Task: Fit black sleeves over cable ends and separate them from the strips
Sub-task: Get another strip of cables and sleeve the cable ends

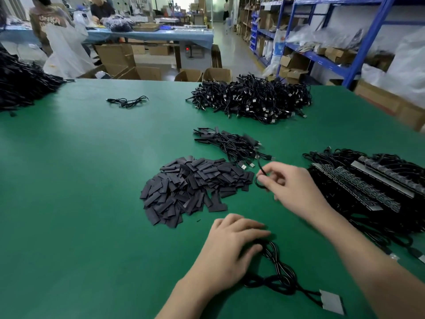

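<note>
l hand [230, 252]: fingers tog., curled on cable coil [278, 270] | r hand [292, 185]: thumb+index pinch cable loop [261, 168] | sleeve pile [190, 187] nearby

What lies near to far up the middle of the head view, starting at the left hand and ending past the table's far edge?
Left hand holding a looped cable → pile of black sleeves → small cable bundle → large cable pile → cardboard boxes.

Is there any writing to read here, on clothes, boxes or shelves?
Nothing reads clearly.
White lettering on the brown top: too blurred to read.
Print on the blue-and-white bag on the shelving: too blurred.
Cardboard boxes: no marks visible.
</note>
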{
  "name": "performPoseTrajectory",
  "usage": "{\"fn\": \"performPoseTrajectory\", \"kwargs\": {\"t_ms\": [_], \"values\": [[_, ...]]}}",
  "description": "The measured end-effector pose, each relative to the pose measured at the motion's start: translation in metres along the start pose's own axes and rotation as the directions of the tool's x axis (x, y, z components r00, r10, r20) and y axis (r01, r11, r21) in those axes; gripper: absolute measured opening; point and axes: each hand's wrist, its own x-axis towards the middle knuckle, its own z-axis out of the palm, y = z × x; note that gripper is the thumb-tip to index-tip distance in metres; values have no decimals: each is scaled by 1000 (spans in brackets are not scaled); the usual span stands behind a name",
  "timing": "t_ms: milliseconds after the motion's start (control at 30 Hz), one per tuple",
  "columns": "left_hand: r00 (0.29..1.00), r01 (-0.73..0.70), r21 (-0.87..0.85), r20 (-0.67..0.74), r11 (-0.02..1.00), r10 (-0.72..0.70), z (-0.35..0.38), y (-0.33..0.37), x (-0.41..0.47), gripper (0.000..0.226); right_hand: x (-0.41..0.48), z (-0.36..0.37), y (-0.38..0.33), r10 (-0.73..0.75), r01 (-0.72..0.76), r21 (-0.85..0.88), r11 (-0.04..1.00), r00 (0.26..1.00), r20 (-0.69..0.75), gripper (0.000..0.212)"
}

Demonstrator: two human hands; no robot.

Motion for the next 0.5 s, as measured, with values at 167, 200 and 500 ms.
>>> {"fn": "performPoseTrajectory", "kwargs": {"t_ms": [167,200,500], "values": [[995,-28,-30,94,999,30,-3,1,-2,39,103,9,-19,-103,110,-224,968,994,43,16],[995,-30,-40,95,999,34,-3,1,-2,38,123,10,-24,-114,123,-248,961,992,50,21],[997,-61,-125,46,990,67,-10,11,-5,25,119,22,-23,-114,125,-226,966,992,61,29]]}}
